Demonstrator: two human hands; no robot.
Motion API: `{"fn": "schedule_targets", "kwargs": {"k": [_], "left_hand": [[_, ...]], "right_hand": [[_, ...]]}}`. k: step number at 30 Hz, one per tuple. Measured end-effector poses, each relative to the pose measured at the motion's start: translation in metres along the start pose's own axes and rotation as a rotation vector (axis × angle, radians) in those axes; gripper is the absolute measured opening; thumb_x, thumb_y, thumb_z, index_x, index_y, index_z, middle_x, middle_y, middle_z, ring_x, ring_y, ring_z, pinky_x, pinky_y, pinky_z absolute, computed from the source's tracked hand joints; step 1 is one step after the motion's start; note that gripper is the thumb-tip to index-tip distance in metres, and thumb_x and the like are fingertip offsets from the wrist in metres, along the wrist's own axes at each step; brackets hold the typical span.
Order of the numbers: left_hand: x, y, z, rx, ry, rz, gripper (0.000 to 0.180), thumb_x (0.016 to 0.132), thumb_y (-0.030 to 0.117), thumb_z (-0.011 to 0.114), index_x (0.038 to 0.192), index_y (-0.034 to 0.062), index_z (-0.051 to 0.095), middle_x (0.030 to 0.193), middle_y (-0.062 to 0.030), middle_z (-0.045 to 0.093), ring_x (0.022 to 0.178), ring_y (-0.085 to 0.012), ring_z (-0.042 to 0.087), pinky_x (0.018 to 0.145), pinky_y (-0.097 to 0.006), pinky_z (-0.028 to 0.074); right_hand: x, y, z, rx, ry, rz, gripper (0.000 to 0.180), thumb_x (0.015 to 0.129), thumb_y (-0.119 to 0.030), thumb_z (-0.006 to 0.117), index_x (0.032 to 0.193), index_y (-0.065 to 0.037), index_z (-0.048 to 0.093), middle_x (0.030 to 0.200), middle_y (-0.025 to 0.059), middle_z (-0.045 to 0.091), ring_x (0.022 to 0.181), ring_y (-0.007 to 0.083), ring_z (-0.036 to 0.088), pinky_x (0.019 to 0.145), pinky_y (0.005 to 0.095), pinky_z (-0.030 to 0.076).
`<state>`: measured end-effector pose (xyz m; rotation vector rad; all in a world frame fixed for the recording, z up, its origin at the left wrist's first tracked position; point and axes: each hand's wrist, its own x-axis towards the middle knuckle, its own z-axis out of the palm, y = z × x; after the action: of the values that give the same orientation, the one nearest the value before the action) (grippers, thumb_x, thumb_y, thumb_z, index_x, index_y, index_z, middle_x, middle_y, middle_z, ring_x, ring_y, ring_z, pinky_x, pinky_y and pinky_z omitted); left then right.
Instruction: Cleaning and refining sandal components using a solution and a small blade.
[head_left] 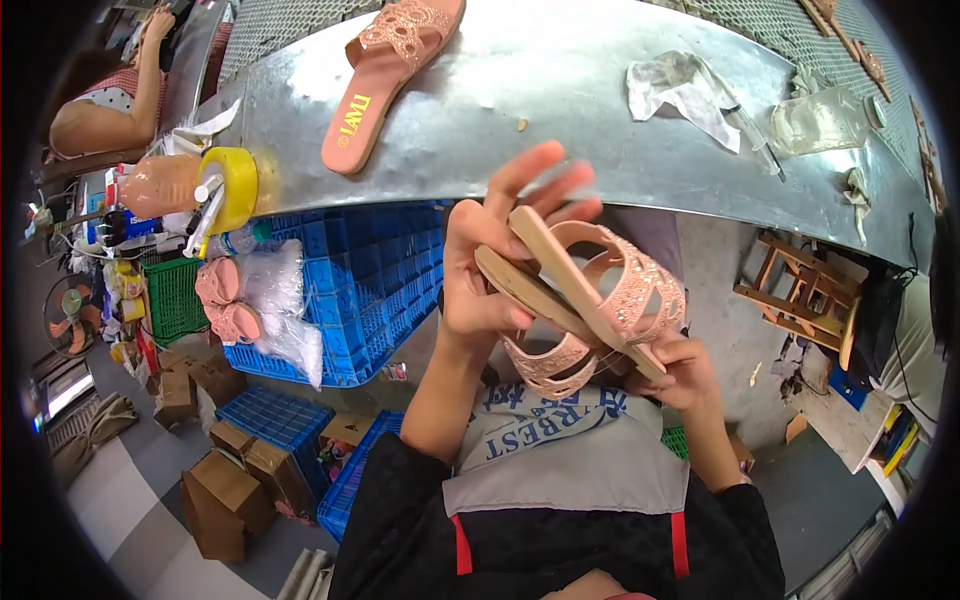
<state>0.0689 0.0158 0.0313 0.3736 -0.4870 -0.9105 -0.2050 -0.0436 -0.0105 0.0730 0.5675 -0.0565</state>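
A pair of pink slide sandals with cut-out, studded straps is held up in front of my apron, soles turned toward each other. My left hand (466,285) has one end of the pair between its thumb and fingers, its upper fingers stretched out and blurred. Around the other end, my right hand (688,372) is closed. The upper sandal (570,268) partly covers the lower sandal (535,300). Beyond them a matching pink sandal (385,75) lies on the metal tabletop (560,80), insole up, with yellow lettering near its heel.
On the table's right lie a crumpled white cloth (680,95), a syringe-like tube (750,135) and a clear bottle (820,122). Yellow tape (232,190) sits at its left edge. Below are a blue crate (365,290), bagged pink sandals (232,305) and a wooden stool (800,300). Another person's arm (148,85) shows far left.
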Motion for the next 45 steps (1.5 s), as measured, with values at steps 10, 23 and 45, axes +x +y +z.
{"fn": "schedule_targets", "kwargs": {"k": [10, 23, 45], "left_hand": [[0.001, -0.013, -0.033, -0.138, 0.215, -0.197, 0.043, 0.075, 0.009, 0.085, 0.107, 0.0124, 0.055, 0.147, -0.0131, 0.046, 0.11, -0.027, 0.064, 0.091, -0.045, 0.061], [-0.003, -0.002, -0.023, -0.078, 0.363, -0.236, 0.061, 0.084, 0.005, 0.077, 0.137, 0.0139, 0.048, 0.151, -0.0135, 0.042, 0.123, -0.0239, 0.059, 0.099, -0.038, 0.056], [-0.048, -0.041, -0.007, -0.055, 0.484, -0.748, 0.053, 0.106, 0.038, 0.04, 0.144, 0.0006, 0.046, 0.134, -0.0183, 0.058, 0.113, -0.0262, 0.064, 0.098, -0.04, 0.055]], "right_hand": [[0.004, 0.009, 0.031, -0.4, 0.184, -0.127, 0.033, 0.104, -0.021, 0.044, 0.129, -0.003, 0.056, 0.073, 0.0039, 0.058, 0.044, 0.005, 0.039, 0.041, 0.0222, 0.028], [0.003, 0.03, 0.077, -1.601, 0.179, -0.36, 0.074, 0.088, -0.034, 0.073, 0.144, 0.002, 0.041, 0.128, 0.0242, 0.059, 0.116, 0.0395, 0.061, 0.098, 0.0417, 0.047], [0.017, 0.058, 0.07, -0.558, 0.24, -0.019, 0.039, 0.083, -0.016, 0.075, 0.113, 0.0, 0.056, 0.093, 0.0099, 0.062, 0.084, 0.0188, 0.064, 0.075, 0.0336, 0.053]]}}
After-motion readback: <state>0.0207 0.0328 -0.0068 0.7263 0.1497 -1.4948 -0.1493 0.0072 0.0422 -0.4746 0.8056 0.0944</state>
